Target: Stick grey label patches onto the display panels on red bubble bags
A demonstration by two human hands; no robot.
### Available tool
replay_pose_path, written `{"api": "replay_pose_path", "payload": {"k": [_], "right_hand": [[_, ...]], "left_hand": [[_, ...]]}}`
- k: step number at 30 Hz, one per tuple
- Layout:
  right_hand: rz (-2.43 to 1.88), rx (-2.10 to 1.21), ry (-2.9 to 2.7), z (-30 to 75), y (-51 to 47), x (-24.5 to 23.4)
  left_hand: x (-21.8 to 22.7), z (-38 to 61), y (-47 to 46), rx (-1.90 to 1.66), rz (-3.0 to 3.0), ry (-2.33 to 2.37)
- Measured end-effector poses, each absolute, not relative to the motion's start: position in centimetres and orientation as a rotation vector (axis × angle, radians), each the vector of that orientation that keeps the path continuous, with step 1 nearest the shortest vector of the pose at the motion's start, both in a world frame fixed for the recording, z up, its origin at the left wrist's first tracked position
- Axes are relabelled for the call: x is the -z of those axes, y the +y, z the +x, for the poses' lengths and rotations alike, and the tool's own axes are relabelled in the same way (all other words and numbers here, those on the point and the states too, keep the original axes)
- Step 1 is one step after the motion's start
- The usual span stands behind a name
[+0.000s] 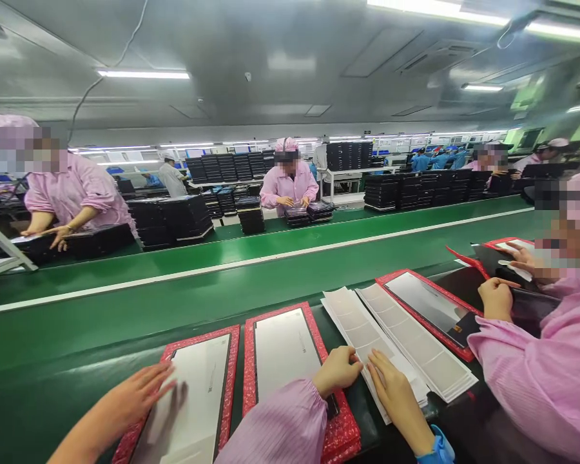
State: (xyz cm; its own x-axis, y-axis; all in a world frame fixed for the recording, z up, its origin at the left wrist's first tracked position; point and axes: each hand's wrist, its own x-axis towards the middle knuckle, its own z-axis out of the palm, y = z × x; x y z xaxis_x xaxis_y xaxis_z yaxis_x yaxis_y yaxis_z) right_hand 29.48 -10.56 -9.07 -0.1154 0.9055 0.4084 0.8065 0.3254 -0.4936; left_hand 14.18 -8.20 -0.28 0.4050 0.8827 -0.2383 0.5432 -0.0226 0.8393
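Observation:
My left hand (339, 370), in a pink striped sleeve, has its fingers curled in a pinch at the near sticker sheet (355, 319). Across that sheet, my right hand (391, 390), with blue at the wrist, closes its fingertips on it; the pinched part is hidden. The sheet is white, divided into pale grey rectangles. Left of it a flat display panel (280, 348) with a pale back lies on red bubble wrap (338, 428), partly covered by my left sleeve. Farther left, another person's hand (142, 393) reaches over a second panel (198, 386), also on red wrap.
A second stack of sticker sheets (415, 348) lies to the right, beside another panel (428, 299) on red wrap. A co-worker in pink (526, 361) works close on my right. Beyond runs a green conveyor belt (251, 270), with black stacks (169, 219) and other workers behind it.

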Motion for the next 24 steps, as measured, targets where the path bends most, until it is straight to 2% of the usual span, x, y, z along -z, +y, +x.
{"api": "replay_pose_path", "payload": {"k": [8,16,24], "right_hand": [[-1.477,-0.375,-1.895,29.1,-10.4,8.3],[-1.437,-0.494,-1.880,29.5,-10.7,6.7],[-1.433,-0.637,-1.683,29.8,-10.3,5.1]], "left_hand": [[2.5,15.4,-7.0,-0.710,1.372,1.401],[5.2,17.3,-5.5,-0.738,1.128,1.413],[5.7,17.1,-5.7,-0.918,1.091,1.321]]}}
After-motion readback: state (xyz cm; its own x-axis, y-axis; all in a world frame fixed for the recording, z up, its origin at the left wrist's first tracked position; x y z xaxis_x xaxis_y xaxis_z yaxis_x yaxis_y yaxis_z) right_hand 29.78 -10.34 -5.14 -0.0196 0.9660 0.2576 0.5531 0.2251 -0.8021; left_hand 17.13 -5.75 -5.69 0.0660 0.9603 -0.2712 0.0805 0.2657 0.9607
